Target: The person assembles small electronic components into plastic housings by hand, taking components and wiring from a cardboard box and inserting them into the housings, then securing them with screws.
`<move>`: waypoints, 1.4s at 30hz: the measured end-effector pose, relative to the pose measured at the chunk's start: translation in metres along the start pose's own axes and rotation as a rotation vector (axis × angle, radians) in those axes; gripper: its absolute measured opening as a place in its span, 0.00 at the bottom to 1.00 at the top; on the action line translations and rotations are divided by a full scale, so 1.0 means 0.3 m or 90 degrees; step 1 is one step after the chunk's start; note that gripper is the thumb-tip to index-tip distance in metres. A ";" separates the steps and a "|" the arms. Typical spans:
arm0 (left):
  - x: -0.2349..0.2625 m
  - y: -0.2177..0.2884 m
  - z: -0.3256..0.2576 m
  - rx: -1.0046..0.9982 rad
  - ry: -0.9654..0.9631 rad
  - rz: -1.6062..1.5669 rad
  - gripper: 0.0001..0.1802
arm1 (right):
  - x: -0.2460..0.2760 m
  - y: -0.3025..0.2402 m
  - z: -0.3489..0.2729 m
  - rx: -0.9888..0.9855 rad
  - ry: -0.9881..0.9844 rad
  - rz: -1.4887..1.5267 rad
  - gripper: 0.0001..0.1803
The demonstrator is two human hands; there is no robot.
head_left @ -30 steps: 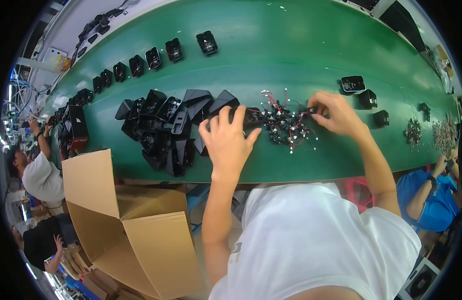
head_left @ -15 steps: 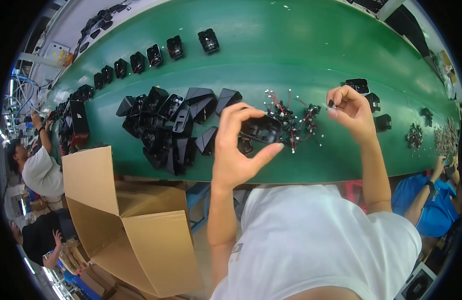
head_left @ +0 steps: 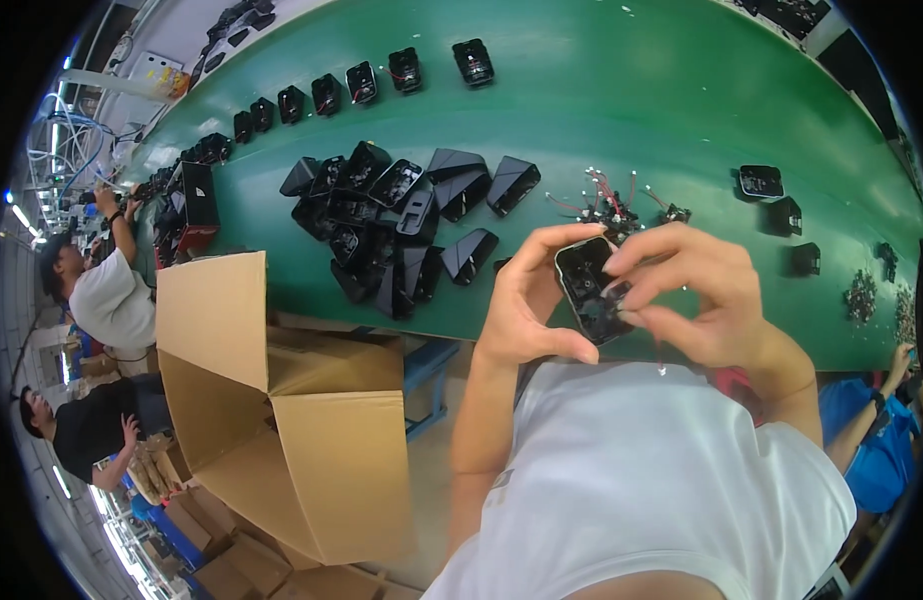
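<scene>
Our left hand (head_left: pixel 521 305) grasps a black housing (head_left: pixel 579 268), its open face turned up, between curved fingers along the upper side and a thumb stretched along the lower. Our right hand (head_left: pixel 703 288) meets it from the other side, fingertips and thumb drawn close together at the opening; we cannot tell what, if anything, is pinched there. A thin wire (head_left: pixel 661 358) with a pale end hangs below the right hand. The housing is raised at the near edge of a green table (head_left: pixel 601 115), just in front of our white shirt (head_left: pixel 671 470).

Just beyond our hands lies a tangle of wired parts (head_left: pixel 609 208), red leads and white connectors showing. To the left, we see a heap of black casings (head_left: pixel 416 215); farther back, a spaced row of black units (head_left: pixel 326 93) curves toward the left end. Three black pieces (head_left: pixel 760 181) sit to the right, with a small dark cluster (head_left: pixel 861 297) beyond them.

Below the table's left side, an open cardboard box (head_left: pixel 341 480) stands with its flaps spread. At far left, we see a co-worker in white (head_left: pixel 111 312) at the table and a person in black (head_left: pixel 91 430); at right, a co-worker in blue (head_left: pixel 871 445).
</scene>
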State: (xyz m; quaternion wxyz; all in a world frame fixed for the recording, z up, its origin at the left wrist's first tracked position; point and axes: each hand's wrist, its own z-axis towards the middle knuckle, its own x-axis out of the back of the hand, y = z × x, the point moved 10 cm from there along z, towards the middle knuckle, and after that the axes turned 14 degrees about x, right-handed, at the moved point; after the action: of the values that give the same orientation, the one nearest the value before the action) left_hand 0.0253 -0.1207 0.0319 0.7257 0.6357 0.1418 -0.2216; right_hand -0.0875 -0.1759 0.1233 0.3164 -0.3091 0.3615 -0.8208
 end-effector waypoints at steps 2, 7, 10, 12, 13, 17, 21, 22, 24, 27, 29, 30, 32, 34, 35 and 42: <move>0.010 0.002 -0.012 -0.005 0.007 -0.020 0.61 | -0.048 -0.021 0.007 0.063 -0.065 -0.072 0.10; 0.050 -0.025 -0.022 0.042 0.060 -0.070 0.63 | -0.080 0.054 -0.017 -0.020 -0.024 0.065 0.10; 0.046 -0.001 -0.027 0.015 0.088 -0.049 0.65 | -0.078 0.044 -0.017 0.000 0.001 -0.035 0.10; 0.057 0.006 -0.030 0.005 0.132 -0.041 0.67 | -0.078 0.064 -0.028 -0.023 0.028 -0.005 0.11; 0.056 0.003 -0.032 0.013 0.133 -0.048 0.67 | -0.077 0.078 -0.035 -0.044 0.052 0.028 0.11; 0.027 -0.005 -0.028 -0.015 0.042 -0.053 0.64 | -0.083 0.086 -0.067 -0.057 0.077 0.059 0.11; 0.037 -0.029 -0.038 -0.006 0.037 -0.069 0.65 | -0.072 0.039 -0.057 0.000 0.089 0.034 0.10; 0.039 -0.032 -0.039 0.000 0.043 -0.065 0.65 | -0.063 0.023 -0.055 0.025 0.093 0.017 0.10; 0.040 -0.036 -0.036 0.008 0.047 -0.059 0.66 | -0.052 0.016 -0.050 0.033 0.085 -0.024 0.10; 0.017 -0.001 -0.044 -0.043 0.034 0.004 0.66 | -0.067 0.024 -0.057 0.015 0.068 -0.037 0.09; 0.009 0.009 -0.040 -0.042 0.030 -0.006 0.65 | -0.089 0.036 -0.069 -0.011 0.058 -0.008 0.08; 0.005 0.013 -0.036 -0.041 0.025 -0.016 0.64 | -0.092 0.040 -0.076 -0.019 0.081 0.014 0.09; 0.003 0.029 -0.034 -0.058 0.024 -0.011 0.63 | -0.088 0.039 -0.069 -0.027 0.102 0.039 0.09; -0.002 0.044 -0.037 -0.074 0.021 -0.008 0.63 | -0.061 0.011 -0.038 -0.006 0.065 -0.126 0.10; -0.005 0.042 -0.035 -0.058 0.027 0.030 0.62 | -0.060 0.028 -0.037 -0.016 0.040 -0.141 0.11; -0.018 0.047 -0.019 -0.036 0.058 0.145 0.57 | -0.064 0.039 -0.039 0.012 -0.032 -0.153 0.12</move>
State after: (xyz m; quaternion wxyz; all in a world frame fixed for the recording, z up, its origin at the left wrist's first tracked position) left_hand 0.0283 -0.1131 0.0457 0.7568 0.6362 0.1076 -0.1046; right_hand -0.0810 -0.1632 0.1024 0.2272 -0.3679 0.3061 -0.8481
